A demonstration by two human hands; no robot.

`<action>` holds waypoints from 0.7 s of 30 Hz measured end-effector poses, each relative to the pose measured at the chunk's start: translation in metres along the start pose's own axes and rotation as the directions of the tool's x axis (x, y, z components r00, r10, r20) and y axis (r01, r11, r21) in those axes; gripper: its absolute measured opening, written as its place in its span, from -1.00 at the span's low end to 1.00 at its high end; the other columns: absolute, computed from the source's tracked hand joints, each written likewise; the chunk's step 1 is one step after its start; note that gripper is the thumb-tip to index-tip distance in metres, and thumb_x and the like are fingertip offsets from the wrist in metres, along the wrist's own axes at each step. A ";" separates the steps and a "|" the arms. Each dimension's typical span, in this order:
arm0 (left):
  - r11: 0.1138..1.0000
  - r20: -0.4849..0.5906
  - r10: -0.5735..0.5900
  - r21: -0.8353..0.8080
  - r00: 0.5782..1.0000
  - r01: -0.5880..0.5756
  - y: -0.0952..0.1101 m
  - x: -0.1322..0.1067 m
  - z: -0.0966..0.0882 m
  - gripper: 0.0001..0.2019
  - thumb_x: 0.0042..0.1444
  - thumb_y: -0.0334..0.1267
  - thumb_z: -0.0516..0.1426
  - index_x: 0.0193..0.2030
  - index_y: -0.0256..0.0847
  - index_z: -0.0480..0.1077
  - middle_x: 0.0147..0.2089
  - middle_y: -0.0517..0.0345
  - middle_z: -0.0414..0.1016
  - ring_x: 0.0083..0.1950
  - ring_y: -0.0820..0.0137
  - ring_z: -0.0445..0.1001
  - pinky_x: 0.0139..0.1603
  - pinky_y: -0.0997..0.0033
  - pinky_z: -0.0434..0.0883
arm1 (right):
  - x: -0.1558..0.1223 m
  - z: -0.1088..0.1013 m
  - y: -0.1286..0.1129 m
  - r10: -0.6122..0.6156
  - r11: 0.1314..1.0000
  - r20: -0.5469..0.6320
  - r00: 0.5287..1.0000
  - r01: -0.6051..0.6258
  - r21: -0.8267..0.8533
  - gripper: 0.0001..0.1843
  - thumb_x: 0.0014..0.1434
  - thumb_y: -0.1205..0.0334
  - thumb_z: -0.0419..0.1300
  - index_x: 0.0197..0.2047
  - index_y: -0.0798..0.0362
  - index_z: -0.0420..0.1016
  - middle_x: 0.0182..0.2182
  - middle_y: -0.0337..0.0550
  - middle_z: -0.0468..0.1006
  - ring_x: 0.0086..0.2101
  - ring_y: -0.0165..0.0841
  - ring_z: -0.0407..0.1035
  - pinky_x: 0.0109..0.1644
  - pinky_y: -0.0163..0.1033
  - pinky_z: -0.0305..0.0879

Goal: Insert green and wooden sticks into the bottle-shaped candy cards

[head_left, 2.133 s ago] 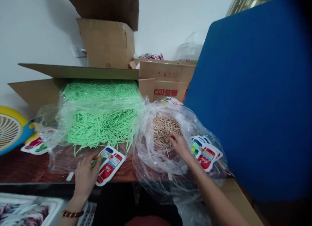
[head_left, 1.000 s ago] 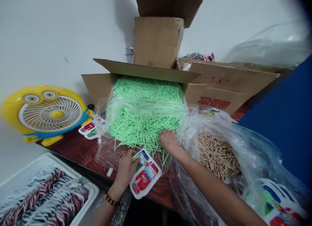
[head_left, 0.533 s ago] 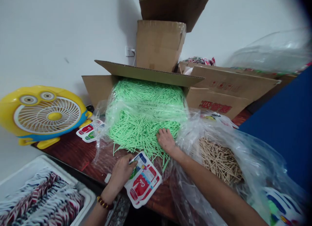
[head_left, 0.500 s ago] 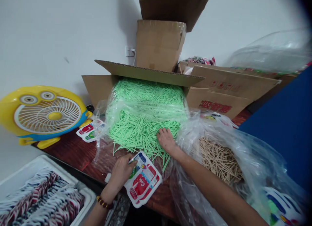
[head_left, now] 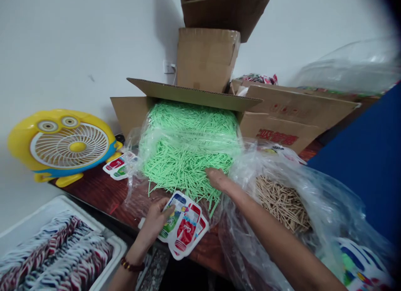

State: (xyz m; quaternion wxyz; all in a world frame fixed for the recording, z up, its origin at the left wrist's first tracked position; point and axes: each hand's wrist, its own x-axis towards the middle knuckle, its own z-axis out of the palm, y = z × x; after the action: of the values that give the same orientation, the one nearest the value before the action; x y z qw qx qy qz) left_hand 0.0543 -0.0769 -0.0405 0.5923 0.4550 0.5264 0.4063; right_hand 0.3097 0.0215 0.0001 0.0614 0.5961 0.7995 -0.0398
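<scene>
My left hand (head_left: 152, 220) pinches a small fanned stack of printed packets (head_left: 183, 225), white with red, green and blue panels, at the near edge of the brown table (head_left: 97, 190). My right hand (head_left: 218, 180) rests on the front of a big heap of thin green sticks (head_left: 186, 153) that spills from a clear plastic bag inside an open cardboard box (head_left: 194, 96). Its fingers are curled among the sticks; whether they hold any is hidden.
A clear bag of tan wooden sticks (head_left: 280, 201) lies right of my arm, with more printed packets (head_left: 360, 270) beyond. A yellow fan (head_left: 65, 144) stands at left, two packets (head_left: 119, 165) beside it. A white tray of striped items (head_left: 56, 249) sits below. Boxes stack behind; a blue panel (head_left: 369, 157) at right.
My right hand left the tan sticks and came over to the green heap. My left hand shifted the packets, which now fan out into a spread stack. The view swung left.
</scene>
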 end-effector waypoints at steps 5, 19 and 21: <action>0.985 -0.021 -0.072 -0.160 0.997 0.067 0.001 -0.015 0.003 -0.69 -0.15 -0.10 0.32 -0.35 -0.23 0.40 -0.51 0.23 0.53 -0.56 0.41 0.47 -0.54 0.50 0.38 | -0.002 0.007 -0.001 -0.005 1.000 0.097 0.995 0.003 0.023 -0.57 0.13 0.56 -0.10 -0.03 0.11 0.41 -0.03 0.07 0.46 -0.03 -0.21 0.38 0.06 -0.08 0.16; 0.970 -0.038 -0.071 -0.234 0.997 0.060 -0.009 -0.031 0.011 -0.69 -0.10 -0.08 0.32 -0.31 -0.22 0.41 -0.50 0.26 0.52 -0.51 0.37 0.52 -0.49 0.47 0.42 | -0.018 0.015 -0.023 0.018 0.999 -0.053 0.998 -0.019 -0.027 -0.66 0.21 0.45 -0.08 -0.08 0.18 0.47 -0.01 0.21 0.38 0.03 -0.07 0.24 0.08 0.03 0.07; 0.966 -0.021 -0.080 -0.250 0.997 0.072 -0.011 -0.034 0.011 -0.69 -0.09 -0.08 0.32 -0.31 -0.23 0.41 -0.49 0.25 0.54 -0.51 0.37 0.52 -0.48 0.46 0.43 | -0.017 0.018 -0.020 0.036 0.999 -0.083 0.996 -0.037 -0.010 -0.67 0.19 0.48 -0.07 -0.11 0.17 0.48 -0.01 0.21 0.38 0.03 -0.07 0.23 0.06 0.02 0.06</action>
State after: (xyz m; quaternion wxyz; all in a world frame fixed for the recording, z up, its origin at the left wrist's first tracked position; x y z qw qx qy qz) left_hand 0.0613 -0.1133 -0.0421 0.6517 0.3501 0.4975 0.4530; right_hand 0.2961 -0.0029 -0.0157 0.0322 0.6114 0.7906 -0.0093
